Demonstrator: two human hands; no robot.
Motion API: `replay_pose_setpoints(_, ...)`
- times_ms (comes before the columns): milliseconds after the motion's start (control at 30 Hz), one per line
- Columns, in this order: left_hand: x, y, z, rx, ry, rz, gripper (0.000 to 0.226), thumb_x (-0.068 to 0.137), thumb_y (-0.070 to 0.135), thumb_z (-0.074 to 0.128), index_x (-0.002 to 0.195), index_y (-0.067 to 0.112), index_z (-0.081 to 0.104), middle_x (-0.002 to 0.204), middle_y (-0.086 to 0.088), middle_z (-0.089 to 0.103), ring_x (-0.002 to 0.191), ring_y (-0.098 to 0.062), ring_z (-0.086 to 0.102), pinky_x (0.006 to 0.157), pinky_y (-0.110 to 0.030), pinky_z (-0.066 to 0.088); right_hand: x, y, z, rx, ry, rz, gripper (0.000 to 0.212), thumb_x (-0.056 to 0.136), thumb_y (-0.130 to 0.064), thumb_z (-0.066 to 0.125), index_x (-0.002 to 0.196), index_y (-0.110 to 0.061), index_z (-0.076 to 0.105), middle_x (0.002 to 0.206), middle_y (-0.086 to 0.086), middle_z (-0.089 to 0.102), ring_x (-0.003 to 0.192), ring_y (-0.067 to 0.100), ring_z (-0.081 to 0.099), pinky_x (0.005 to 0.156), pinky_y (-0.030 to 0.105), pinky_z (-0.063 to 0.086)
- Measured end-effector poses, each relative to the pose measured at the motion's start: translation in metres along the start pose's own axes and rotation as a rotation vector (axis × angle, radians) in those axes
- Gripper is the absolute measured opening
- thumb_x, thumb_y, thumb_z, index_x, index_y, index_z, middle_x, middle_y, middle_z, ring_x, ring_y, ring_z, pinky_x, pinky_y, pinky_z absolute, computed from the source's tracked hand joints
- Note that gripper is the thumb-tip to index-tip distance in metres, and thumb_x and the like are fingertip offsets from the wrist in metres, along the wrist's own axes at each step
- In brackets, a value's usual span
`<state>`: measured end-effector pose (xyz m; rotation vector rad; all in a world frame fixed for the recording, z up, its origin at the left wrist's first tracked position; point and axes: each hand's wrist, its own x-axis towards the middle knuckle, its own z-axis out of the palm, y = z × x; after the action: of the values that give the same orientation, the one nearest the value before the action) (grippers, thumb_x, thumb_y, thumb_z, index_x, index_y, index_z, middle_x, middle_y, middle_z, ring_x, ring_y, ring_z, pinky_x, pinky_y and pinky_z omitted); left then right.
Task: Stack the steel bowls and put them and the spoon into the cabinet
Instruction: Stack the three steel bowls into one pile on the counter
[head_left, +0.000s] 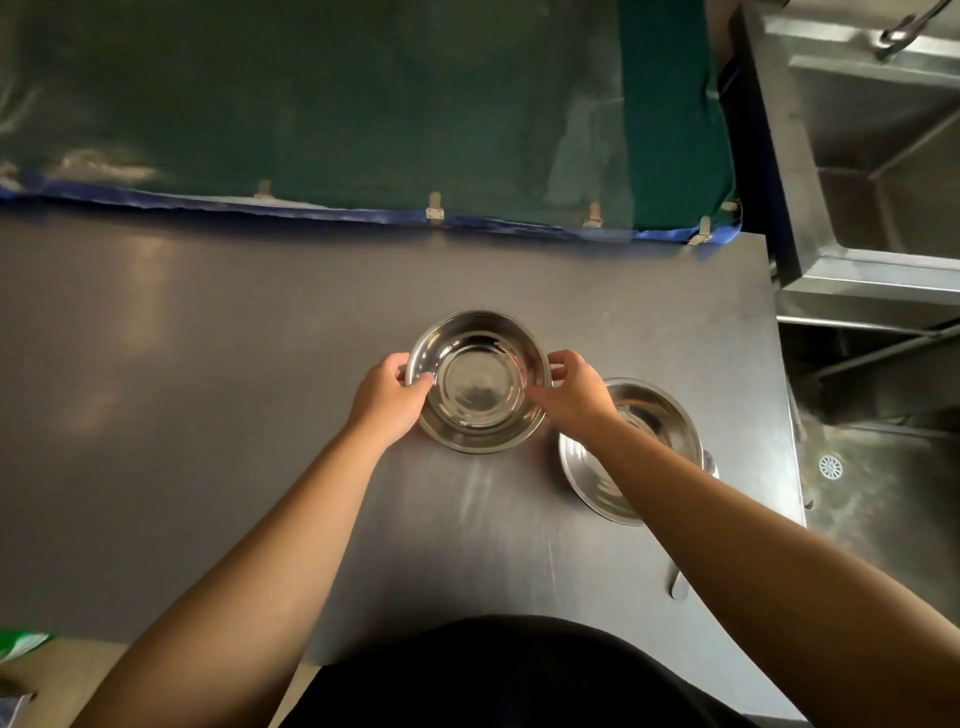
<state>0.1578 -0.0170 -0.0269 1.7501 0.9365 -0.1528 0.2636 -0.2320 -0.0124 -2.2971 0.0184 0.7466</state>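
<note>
The person grips 1 steel bowl (477, 382) by opposite rims near the middle of the table (208, 415), probably to lift it level for stacking. The left hand (387, 397) and right hand (569, 392) are each partly closed, fingers curled over the rim. A second bowl (649, 415) sits near the right edge, the spoon (677, 584) just beside it.

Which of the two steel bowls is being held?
The middle bowl, gripped at its rim by both the left hand and right hand; the bowl on the right sits untouched.
</note>
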Motion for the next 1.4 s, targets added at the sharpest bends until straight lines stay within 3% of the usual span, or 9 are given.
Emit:
replay_pose_setpoints(100,0.004,0.002,0.004,0.083,0.042,0.054,0.015,0.084,0.029,0.064,0.099,0.030,0.064,0.091,0.011,0.070,0.083,-0.026,0.070,0.075,-0.043,0.060,0.006,0.001,0.000,-0.061,0.013,-0.006,0.050,0.084,-0.033,0.072,0.129,-0.014,0.060,0.125,0.004,0.066,0.106,0.023,0.064,0.090,0.037,0.054)
replay_pose_setpoints(200,0.006,0.002,0.006,0.204,0.095,0.113,0.013,0.085,0.028,0.064,0.097,0.023,0.067,0.091,0.002,0.070,0.081,-0.025,0.067,0.063,-0.023,0.048,0.011,0.002,0.003,-0.093,0.002,0.001,0.052,0.085,-0.038,0.071,0.130,-0.014,0.060,0.129,0.005,0.063,0.109,0.023,0.062,0.088,0.033,0.050)
replay_pose_setpoints(367,0.010,-0.003,0.007,0.287,0.091,0.087,0.033,0.089,0.033,0.062,0.119,0.019,0.065,0.116,-0.003,0.058,0.096,-0.025,0.062,0.080,-0.030,0.047,0.013,0.001,0.009,-0.089,-0.020,0.033,0.047,0.085,-0.036,0.071,0.125,-0.014,0.060,0.118,0.003,0.068,0.105,0.024,0.064,0.086,0.035,0.052)
replay_pose_setpoints(500,0.008,-0.007,0.009,0.236,0.067,0.077,0.013,0.089,0.029,0.063,0.100,0.027,0.057,0.086,0.014,0.062,0.076,-0.012,0.061,0.058,-0.022,0.039,0.012,0.001,0.012,-0.051,-0.037,0.057,0.049,0.083,-0.031,0.073,0.127,-0.015,0.059,0.119,0.002,0.070,0.104,0.024,0.066,0.087,0.036,0.054)
replay_pose_setpoints(600,0.005,-0.008,0.009,0.195,0.059,0.042,0.017,0.088,0.026,0.062,0.098,0.034,0.052,0.079,0.022,0.056,0.071,0.003,0.054,0.059,-0.019,0.039,0.009,0.001,0.013,-0.031,-0.051,0.058,0.059,0.084,-0.029,0.074,0.137,-0.014,0.054,0.129,0.005,0.067,0.110,0.027,0.066,0.094,0.045,0.055)
replay_pose_setpoints(700,0.003,-0.009,0.006,0.168,0.052,-0.001,0.014,0.085,0.028,0.062,0.095,0.035,0.055,0.080,0.017,0.062,0.076,-0.009,0.061,0.067,-0.024,0.045,0.004,0.002,0.014,-0.020,-0.060,0.058,0.062,0.084,-0.029,0.074,0.141,-0.014,0.052,0.132,0.006,0.066,0.108,0.028,0.067,0.092,0.047,0.057)
replay_pose_setpoints(933,-0.015,-0.015,0.000,0.130,0.006,-0.058,0.041,0.085,0.038,0.064,0.123,0.024,0.060,0.096,0.012,0.068,0.086,-0.021,0.069,0.087,-0.045,0.057,-0.019,0.009,0.011,-0.001,-0.059,0.050,0.057,0.085,-0.027,0.072,0.138,-0.013,0.057,0.126,0.006,0.070,0.106,0.025,0.068,0.092,0.042,0.056)
replay_pose_setpoints(1133,-0.041,-0.015,-0.002,0.108,0.030,-0.029,0.031,0.089,0.036,0.065,0.118,0.031,0.058,0.098,0.018,0.062,0.092,-0.021,0.068,0.089,-0.040,0.053,-0.047,0.018,0.000,0.075,-0.039,-0.006,0.044,0.086,-0.029,0.073,0.126,-0.013,0.064,0.117,0.004,0.072,0.096,0.026,0.070,0.089,0.045,0.057)
replay_pose_setpoints(1400,-0.068,0.010,0.018,0.077,-0.012,0.055,0.024,0.088,0.037,0.064,0.110,0.035,0.056,0.105,0.012,0.065,0.094,-0.025,0.069,0.093,-0.043,0.054,-0.073,0.044,-0.035,0.136,0.034,-0.024,0.055,0.087,-0.041,0.073,0.135,-0.018,0.059,0.119,0.000,0.070,0.099,0.024,0.071,0.089,0.048,0.058)
